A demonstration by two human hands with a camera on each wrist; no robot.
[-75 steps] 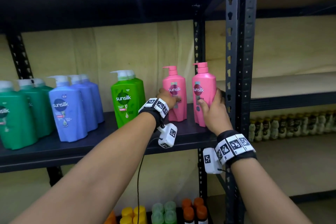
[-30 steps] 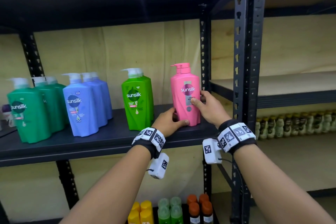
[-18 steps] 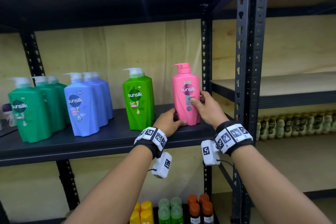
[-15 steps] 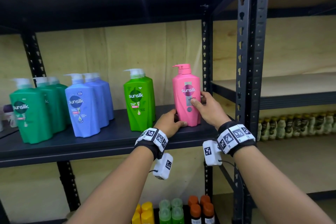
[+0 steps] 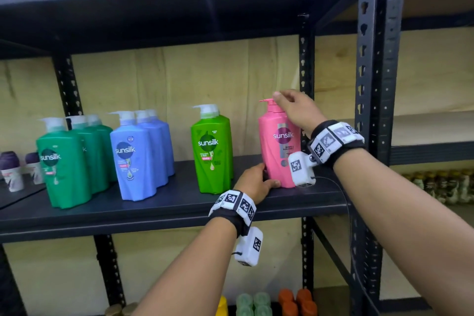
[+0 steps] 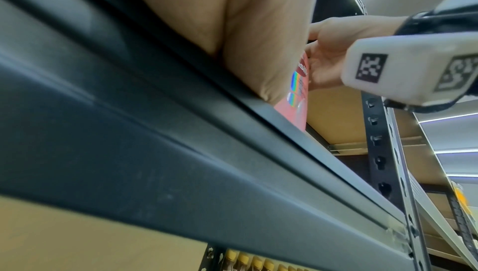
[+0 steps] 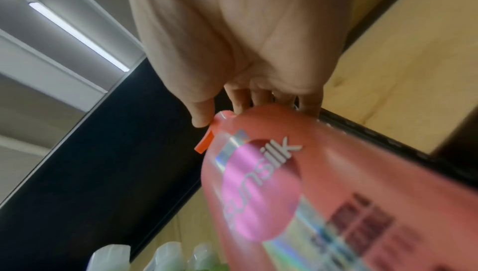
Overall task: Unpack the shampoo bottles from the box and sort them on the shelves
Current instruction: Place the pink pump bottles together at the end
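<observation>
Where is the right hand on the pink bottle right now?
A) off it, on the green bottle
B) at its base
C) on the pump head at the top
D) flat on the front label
C: the right hand pinches the pump head of the pink bottle, while the left hand steadies its base.

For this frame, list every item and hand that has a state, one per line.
pink bottle: upright on the shelf, held at pump and base.
right hand: fingers curled round the pink pump.
left hand: on the shelf, thumb against the pink bottle's base.
light green bottles: upright, untouched.
blue bottles: upright, in a row.
dark green bottles: upright, in a row.
</observation>
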